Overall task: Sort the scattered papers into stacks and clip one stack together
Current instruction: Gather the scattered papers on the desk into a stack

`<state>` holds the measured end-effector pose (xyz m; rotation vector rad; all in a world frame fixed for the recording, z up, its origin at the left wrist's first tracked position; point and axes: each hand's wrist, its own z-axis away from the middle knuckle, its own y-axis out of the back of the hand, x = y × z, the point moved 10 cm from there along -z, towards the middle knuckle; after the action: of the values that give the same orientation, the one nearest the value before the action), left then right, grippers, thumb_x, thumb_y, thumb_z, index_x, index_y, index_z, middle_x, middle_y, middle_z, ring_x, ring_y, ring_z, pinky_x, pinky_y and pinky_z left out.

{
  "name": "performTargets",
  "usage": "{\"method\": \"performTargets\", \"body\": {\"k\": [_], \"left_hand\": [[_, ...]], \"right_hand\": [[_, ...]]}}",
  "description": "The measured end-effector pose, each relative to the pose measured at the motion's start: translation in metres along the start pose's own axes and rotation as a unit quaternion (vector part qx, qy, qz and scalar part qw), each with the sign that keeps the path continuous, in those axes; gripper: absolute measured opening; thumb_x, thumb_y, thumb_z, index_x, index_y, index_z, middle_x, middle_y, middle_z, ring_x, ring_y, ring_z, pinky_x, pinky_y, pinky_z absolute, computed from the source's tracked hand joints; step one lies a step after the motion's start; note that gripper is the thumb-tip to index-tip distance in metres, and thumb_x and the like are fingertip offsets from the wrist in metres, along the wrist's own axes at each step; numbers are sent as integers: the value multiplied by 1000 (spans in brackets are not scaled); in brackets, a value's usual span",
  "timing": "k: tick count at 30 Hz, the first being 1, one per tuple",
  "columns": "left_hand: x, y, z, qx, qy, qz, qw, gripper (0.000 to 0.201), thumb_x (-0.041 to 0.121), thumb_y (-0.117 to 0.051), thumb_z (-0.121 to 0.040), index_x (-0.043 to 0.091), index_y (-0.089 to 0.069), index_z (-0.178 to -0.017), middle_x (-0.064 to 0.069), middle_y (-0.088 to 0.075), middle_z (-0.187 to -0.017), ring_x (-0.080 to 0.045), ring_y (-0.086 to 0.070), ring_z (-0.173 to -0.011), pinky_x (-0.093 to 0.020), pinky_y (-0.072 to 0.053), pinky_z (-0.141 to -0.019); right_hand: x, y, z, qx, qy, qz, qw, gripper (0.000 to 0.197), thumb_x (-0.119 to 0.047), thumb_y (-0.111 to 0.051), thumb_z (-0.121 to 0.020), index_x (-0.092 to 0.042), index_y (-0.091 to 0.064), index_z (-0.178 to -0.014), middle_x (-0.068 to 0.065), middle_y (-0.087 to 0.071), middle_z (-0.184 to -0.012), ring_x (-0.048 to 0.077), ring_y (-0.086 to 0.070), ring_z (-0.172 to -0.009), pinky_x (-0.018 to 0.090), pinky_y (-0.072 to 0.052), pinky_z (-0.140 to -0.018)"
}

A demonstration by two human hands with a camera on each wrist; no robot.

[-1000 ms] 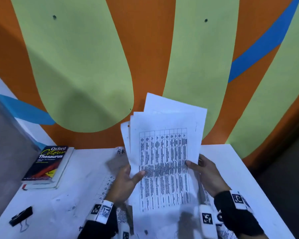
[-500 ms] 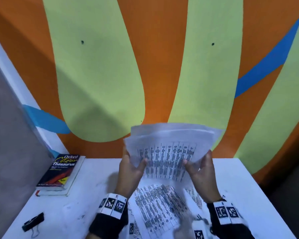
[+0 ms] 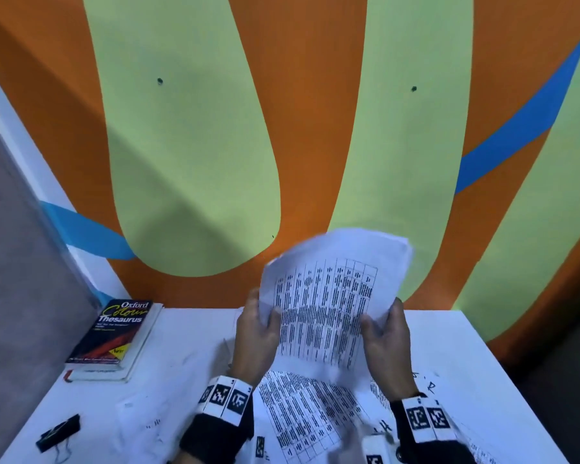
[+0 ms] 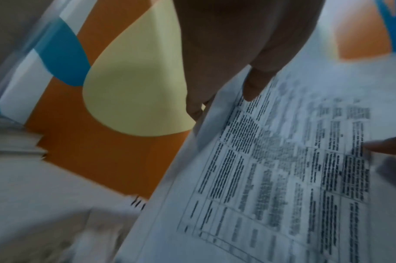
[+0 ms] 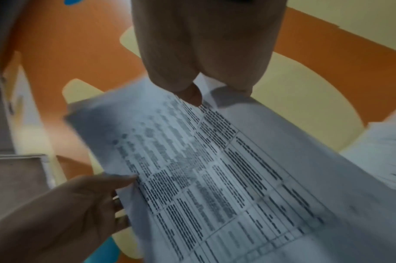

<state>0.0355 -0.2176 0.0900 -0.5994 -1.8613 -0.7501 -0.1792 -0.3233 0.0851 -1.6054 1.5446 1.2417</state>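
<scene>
Near table: loose printed papers lie flat on the white table; a black binder clip sits at the near left.
Hands: left hand and right hand each pinch a side edge of the held stack, raised and tilted.
Wrist views only: thumbs press on the printed face.
Far left: thesaurus, seen only from the head.

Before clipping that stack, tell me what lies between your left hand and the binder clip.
Nothing visible stands between them: bare white table separates the left hand from the binder clip at the near-left corner. Both hands, the right hand too, grip the paper stack.
</scene>
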Motion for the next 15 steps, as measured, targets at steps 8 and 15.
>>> {"method": "performTargets", "body": {"k": [8,15], "left_hand": [[-14,2,5,-4,56,34,998,53,9,-63,-87,17,-34,-131,10,-58,-120,-8,-57,-107,-8,-42,-82],[-51,-9,8,-63,166,67,982,51,30,-76,-77,21,-53,-122,7,-63,-118,-15,-59,-112,-37,-43,-100]], "right_hand": [[13,-6,1,-11,-43,-20,999,63,-14,-68,-85,-15,-31,-137,-8,-45,-131,7,-46,-118,2,-39,-82],[25,-25,2,-63,-37,33,997,46,2,-45,-95,-5,-31,-137,-9,-51,-97,-16,-48,-77,8,-40,-73]]}}
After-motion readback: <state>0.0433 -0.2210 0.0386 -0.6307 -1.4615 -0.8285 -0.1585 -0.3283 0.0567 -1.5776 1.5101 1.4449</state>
